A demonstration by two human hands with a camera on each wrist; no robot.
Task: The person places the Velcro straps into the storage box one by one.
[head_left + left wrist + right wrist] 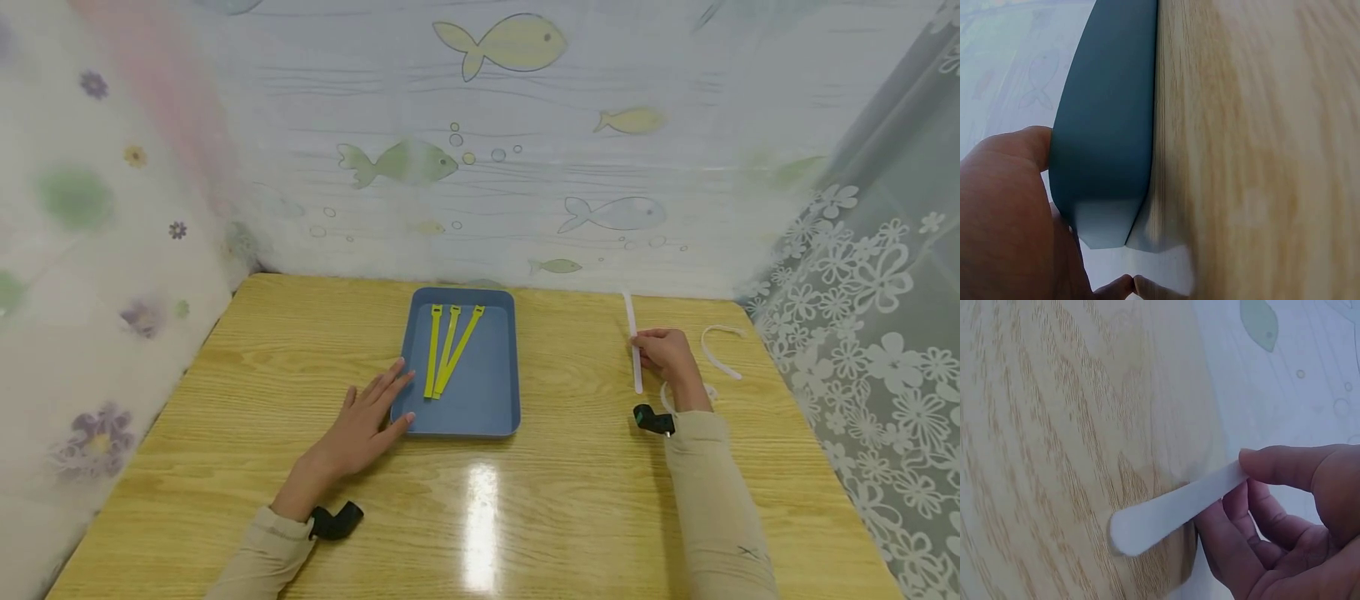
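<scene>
Sitting on a wooden table (570, 500), blue tray (480, 400) with three yellow straps (448, 350) inside; left hand (367, 421) flat, fingers straight against the tray's near-left wall. Right hand (670, 357) curled, pinching a white strap (632, 333) near mid-length, off right of the tray. Looks light, thin, bendy, maybe slick, so best pinched mid-length. More white strips (722, 354) beside.
</scene>
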